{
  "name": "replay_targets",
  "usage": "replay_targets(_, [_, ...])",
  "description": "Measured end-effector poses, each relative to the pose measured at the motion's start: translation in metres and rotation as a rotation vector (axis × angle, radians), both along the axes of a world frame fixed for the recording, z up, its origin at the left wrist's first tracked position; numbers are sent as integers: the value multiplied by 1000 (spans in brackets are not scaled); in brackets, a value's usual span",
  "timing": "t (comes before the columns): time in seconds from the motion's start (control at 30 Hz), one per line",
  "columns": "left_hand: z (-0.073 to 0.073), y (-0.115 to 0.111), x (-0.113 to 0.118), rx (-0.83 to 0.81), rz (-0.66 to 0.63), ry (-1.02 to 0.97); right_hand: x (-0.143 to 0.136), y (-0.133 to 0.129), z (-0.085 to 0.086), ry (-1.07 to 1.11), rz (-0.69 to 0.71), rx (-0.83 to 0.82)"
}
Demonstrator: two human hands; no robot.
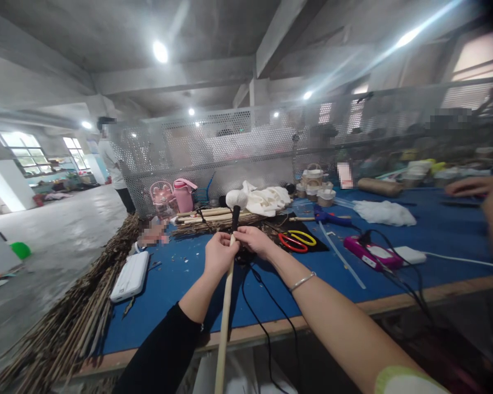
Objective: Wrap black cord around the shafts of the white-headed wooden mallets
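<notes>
Head view: long, slim, straight, pale-yellow stick

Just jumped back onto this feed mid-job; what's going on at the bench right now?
A person's left hand and right hand are together near the upper part of a pale stick, just below a black section topped by a white rounded head. The stick slants down past the edge of the blue table. Red-and-yellow-handled scissors lie to the right of the hands, and another person's hand is at the far right.
</notes>
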State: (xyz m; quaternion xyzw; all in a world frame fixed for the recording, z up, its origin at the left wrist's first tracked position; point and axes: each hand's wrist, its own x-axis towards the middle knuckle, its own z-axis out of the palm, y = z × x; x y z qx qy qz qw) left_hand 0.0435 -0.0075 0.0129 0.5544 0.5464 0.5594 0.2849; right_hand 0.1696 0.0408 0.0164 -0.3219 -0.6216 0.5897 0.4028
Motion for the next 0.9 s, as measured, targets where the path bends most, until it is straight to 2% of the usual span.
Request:
replay_targets(0.13, [2, -1, 3, -7, 32, -79, -1, 2, -4, 82, 96, -38])
replay_targets(0.27, [6, -2, 5, 1, 20, -182, -3, 2, -5, 114, 110, -40])
replay_targets(0.47, [3, -2, 9, -35, -180, -392, 1, 3, -4, 173, 147, -58])
replay_targets(0.6, [1, -2, 11, -156, -311, -448, 3, 6, -6, 171, 129, -56])
replay_targets(0.7, [0, -4, 10, -173, -231, -294, 1, 5, -6, 136, 89, -46])
replay_targets(0.8, [-1, -5, 8, -21, -40, -54, -3, 4, -5, 119, 27, -61])
replay_targets(0.9, [-1, -4, 6, 87, 59, 16, -3, 4, -5, 105, 10, -48])
